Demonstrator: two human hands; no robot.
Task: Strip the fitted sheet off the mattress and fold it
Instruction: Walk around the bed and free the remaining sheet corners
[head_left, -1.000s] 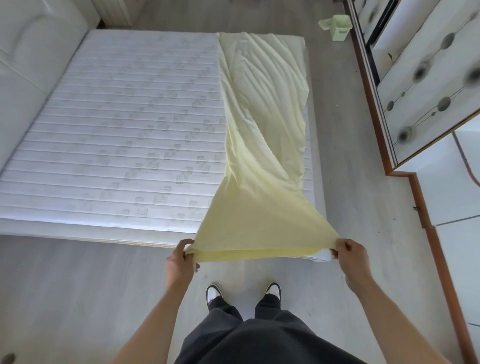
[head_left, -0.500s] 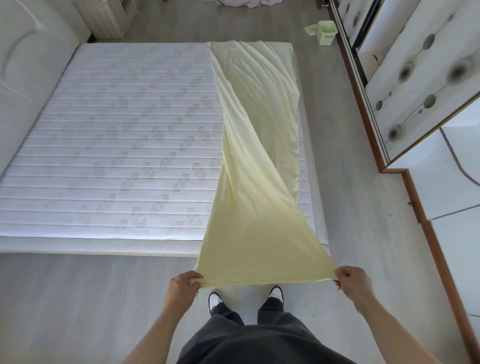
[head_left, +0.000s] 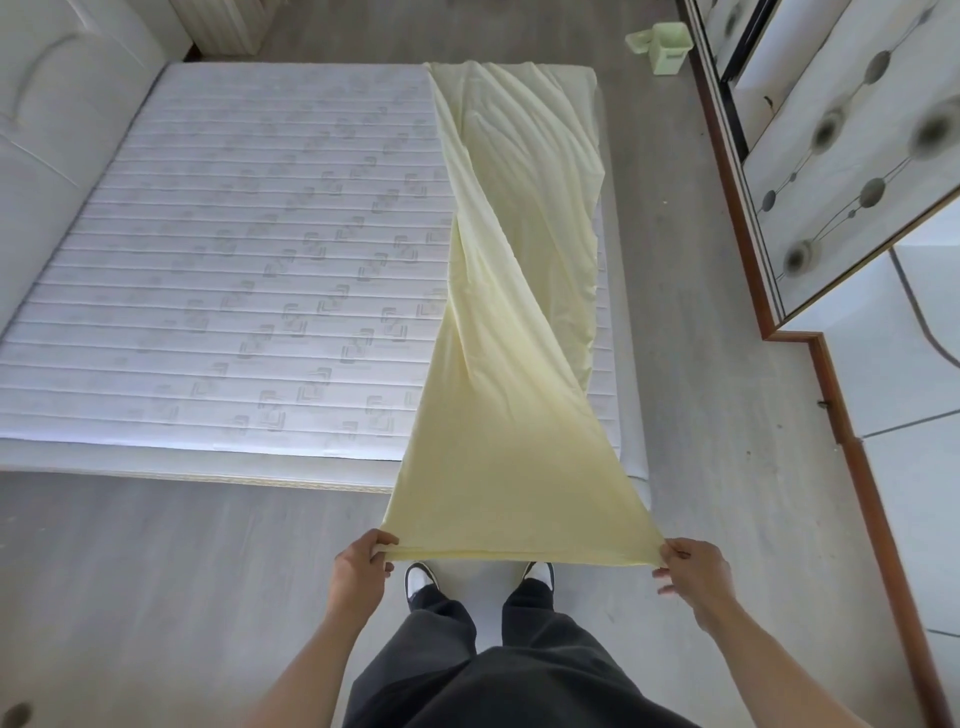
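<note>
Change: against the frame half a second ago, the sheet (head_left: 511, 395) is drawn a little further off the near edge of the mattress (head_left: 234, 260); its near hem sits lower, over the floor (head_left: 156, 597), and the twist in the middle looks much the same.
Left hand (head_left: 361, 564): arm reaches forward from the near edge, back of the hand up; fingers curled, pinching the near left corner of the sheet.
Right hand (head_left: 693, 569): arm reaches forward and slightly outward; thumb and forefinger pinch the near right corner, and the other fingers show loosely below the hem.
Hands together: well apart, the hem stretched nearly straight between them, above the shoes (head_left: 423, 579).
Sheet place: pale yellow, along the right side of the mattress; far end lies flat and creased at the far right corner, near end hangs in the air past the near edge.
Sheet axis: long axis runs far to near; it narrows in a twist about midway, then fans out to the hem.
Mattress: white, quilted, bare on its left and middle.
Around: green bin (head_left: 667, 44) on the floor at far right; mirrored wardrobe (head_left: 857, 156) along the right.
</note>
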